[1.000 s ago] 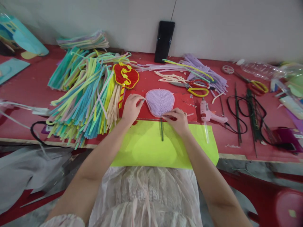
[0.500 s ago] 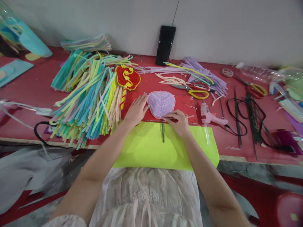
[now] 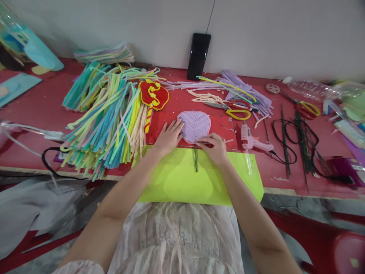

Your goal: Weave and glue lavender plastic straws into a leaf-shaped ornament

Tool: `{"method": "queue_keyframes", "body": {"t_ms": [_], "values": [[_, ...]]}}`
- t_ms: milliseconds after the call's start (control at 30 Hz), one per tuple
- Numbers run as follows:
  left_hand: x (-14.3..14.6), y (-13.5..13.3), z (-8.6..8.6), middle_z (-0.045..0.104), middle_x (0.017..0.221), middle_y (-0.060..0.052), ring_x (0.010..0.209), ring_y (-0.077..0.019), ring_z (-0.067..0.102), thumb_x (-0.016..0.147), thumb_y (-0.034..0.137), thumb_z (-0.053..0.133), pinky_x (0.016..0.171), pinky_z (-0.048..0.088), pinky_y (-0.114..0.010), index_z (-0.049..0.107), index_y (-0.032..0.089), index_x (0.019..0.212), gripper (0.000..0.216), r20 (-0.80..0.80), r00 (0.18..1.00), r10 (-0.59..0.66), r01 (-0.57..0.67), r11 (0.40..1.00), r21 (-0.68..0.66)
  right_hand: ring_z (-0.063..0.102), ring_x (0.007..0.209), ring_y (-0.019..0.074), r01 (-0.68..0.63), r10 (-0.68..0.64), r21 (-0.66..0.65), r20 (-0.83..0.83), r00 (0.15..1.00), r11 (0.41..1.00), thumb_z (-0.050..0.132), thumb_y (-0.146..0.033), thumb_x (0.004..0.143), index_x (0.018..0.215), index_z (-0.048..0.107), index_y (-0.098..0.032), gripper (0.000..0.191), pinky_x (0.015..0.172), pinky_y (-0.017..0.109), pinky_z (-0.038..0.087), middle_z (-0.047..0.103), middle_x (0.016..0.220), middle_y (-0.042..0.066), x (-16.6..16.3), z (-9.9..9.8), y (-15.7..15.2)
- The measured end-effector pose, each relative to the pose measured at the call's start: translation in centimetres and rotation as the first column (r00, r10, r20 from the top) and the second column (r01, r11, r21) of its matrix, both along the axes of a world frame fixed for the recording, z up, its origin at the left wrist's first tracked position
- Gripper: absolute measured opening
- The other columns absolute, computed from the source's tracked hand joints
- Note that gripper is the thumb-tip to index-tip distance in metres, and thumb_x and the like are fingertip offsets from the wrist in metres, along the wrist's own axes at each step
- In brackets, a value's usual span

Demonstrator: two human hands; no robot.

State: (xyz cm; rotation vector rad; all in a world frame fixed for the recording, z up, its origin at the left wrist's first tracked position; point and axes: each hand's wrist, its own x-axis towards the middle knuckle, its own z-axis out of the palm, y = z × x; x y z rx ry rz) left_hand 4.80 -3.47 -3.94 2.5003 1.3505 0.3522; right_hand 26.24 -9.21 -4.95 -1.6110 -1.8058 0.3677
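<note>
A lilac leaf-shaped piece (image 3: 196, 125) made of pipe cleaners lies on a red board (image 3: 225, 129), with a dark green stem (image 3: 195, 158) running down over a lime-green sheet (image 3: 182, 179). My left hand (image 3: 169, 137) lies flat with fingers stretched out, its fingertips touching the leaf's left edge. My right hand (image 3: 214, 146) is curled, with its fingers pressed together at the leaf's lower right edge near the stem; what it pinches is too small to name.
A big heap of coloured pipe cleaners (image 3: 105, 114) fills the left. A red and yellow ornament (image 3: 153, 95) lies beside it. Scissors (image 3: 232, 108), a pink glue gun (image 3: 251, 139), black wires (image 3: 296, 137) and a phone (image 3: 199, 55) against the wall are to the right and behind.
My left hand has opened from a pinch and slid right onto the leaf's left edge. The right hand has stayed at the leaf's base.
</note>
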Motion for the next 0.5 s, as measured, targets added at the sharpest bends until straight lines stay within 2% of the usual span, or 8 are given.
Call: {"method": "queue_keyframes", "body": {"t_ms": [133, 267, 367, 500], "values": [[0.0, -0.1, 0.0, 0.025, 0.156, -0.011, 0.144, -0.0288, 0.024, 0.096, 0.027, 0.036, 0.116, 0.017, -0.057, 0.032, 0.019, 0.145, 0.049, -0.005, 1.000, 0.015, -0.015, 1.000, -0.004, 0.060, 0.085, 0.0201, 0.002, -0.002, -0.003, -0.011, 1.000, 1.000, 0.065, -0.046, 0.081, 0.083, 0.075, -0.031, 0.018, 0.085, 0.040, 0.036, 0.064, 0.083, 0.002, 0.0, 0.0, 0.0], [0.1, -0.2, 0.3, 0.030, 0.154, -0.011, 0.145, -0.0291, 0.017, 0.095, 0.027, 0.038, 0.116, 0.016, -0.059, 0.035, 0.019, 0.142, 0.048, 0.057, 0.998, 0.018, -0.019, 1.000, 0.008, 0.060, 0.084, 0.0196, -0.004, 0.004, 0.008, -0.021, 1.000, 1.000, 0.066, -0.045, 0.081, 0.082, 0.075, -0.030, 0.017, 0.085, 0.040, 0.035, 0.064, 0.082, 0.002, 0.0, 0.1, 0.0], [0.6, -0.2, 0.5, 0.032, 0.153, -0.011, 0.145, -0.0262, 0.018, 0.096, 0.029, 0.037, 0.118, 0.013, -0.055, 0.033, 0.018, 0.143, 0.049, 0.127, 0.992, -0.016, 0.008, 0.998, 0.060, 0.060, 0.085, 0.0195, -0.010, 0.010, 0.009, -0.023, 1.000, 1.000, 0.066, -0.044, 0.081, 0.083, 0.075, -0.031, 0.016, 0.085, 0.040, 0.035, 0.065, 0.084, 0.002, 0.0, 0.1, 0.0], [1.4, -0.1, 0.6, 0.025, 0.156, -0.011, 0.146, -0.0227, 0.017, 0.097, 0.034, 0.032, 0.119, 0.012, -0.047, 0.024, 0.017, 0.147, 0.054, 0.118, 0.989, -0.088, 0.076, 0.992, 0.102, 0.060, 0.086, 0.0192, -0.012, 0.013, 0.016, -0.024, 1.000, 1.000, 0.066, -0.044, 0.081, 0.082, 0.075, -0.030, 0.016, 0.084, 0.039, 0.034, 0.066, 0.084, 0.002, 0.0, 0.0, -0.1]]}}
